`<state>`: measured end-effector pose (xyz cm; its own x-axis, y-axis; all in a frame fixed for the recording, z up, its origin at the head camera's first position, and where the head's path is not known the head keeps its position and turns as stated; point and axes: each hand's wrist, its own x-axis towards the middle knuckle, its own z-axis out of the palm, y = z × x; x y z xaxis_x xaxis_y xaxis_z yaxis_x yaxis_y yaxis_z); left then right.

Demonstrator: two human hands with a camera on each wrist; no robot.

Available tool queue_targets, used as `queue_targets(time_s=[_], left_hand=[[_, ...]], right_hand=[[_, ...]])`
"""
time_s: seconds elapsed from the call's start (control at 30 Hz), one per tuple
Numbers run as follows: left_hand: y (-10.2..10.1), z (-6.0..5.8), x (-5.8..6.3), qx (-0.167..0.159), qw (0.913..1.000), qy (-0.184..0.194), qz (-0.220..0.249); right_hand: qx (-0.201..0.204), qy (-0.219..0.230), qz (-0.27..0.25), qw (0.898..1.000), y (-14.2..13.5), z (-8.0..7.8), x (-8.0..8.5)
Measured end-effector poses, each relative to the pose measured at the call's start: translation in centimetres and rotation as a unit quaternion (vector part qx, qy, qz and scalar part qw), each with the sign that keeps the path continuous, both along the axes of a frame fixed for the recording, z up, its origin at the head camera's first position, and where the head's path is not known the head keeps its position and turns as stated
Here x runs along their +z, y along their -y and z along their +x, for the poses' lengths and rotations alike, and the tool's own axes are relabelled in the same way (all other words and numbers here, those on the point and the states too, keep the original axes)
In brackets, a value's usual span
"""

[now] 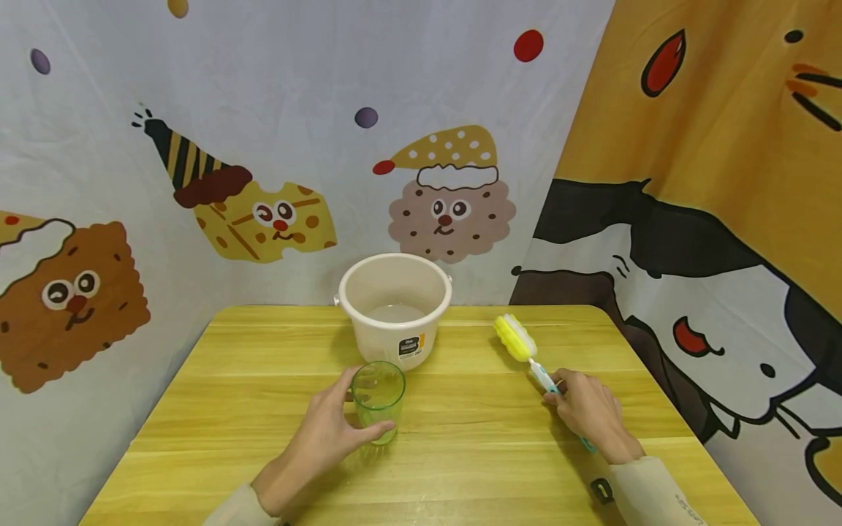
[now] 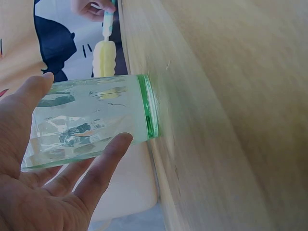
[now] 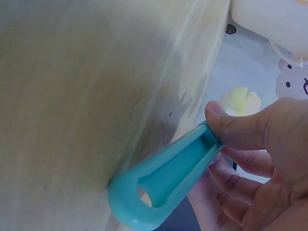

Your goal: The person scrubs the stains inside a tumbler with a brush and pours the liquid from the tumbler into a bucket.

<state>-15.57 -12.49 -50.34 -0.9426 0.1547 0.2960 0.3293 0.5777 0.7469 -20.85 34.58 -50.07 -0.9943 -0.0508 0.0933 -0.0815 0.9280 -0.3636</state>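
Note:
Near the middle of the table stands a clear green drinking glass [image 1: 380,398], upright with its mouth up. My left hand [image 1: 324,425] holds it from the left, thumb on the near side and fingers round the far side. In the left wrist view, the glass's thick green base [image 2: 149,106] is right at the tabletop. On the right, my right hand [image 1: 588,409] grips a bottle brush by its handle [image 1: 544,378]. The yellow and white sponge head [image 1: 515,337] points away, toward the back. A turquoise handle end with a hole [image 3: 161,180] sticks out behind the hand, close over the wood.
A white bucket [image 1: 388,337] with a label stands at the back of the wooden table [image 1: 473,453], just behind the glass. Cartoon-printed curtains [image 1: 296,88] hang behind the table and along its right side. A small black strap piece [image 1: 601,491] shows beside the right sleeve.

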Motion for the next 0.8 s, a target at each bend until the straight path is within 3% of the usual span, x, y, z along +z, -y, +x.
queue_targets(time_s=[0.8], left_hand=[[0.10, -0.23, -0.35, 0.000, 1.0000, -0.005, -0.002]], right_hand=[[0.010, -0.049, -0.007, 0.999, 0.90, 0.23, 0.13]])
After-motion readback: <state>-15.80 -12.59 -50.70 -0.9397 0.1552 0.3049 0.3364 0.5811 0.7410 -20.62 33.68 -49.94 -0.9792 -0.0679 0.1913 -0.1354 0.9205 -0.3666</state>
